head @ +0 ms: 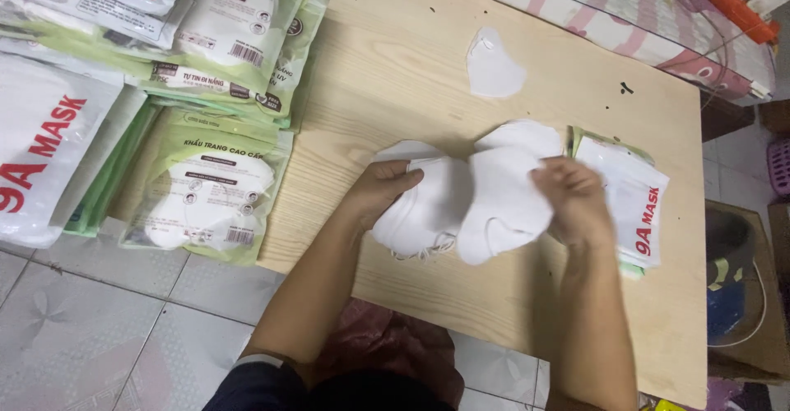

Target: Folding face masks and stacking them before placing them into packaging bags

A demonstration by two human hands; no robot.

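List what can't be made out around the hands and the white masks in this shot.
- Head view: the number of masks in the white mask stack, since they overlap and the left hand covers one side.
- The packet under the right hand, partly hidden.
- The piles of packets, cut off by the left edge.

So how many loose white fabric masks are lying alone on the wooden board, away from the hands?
1: a loose white fabric mask near the board's far edge; the held white stack may hide more.
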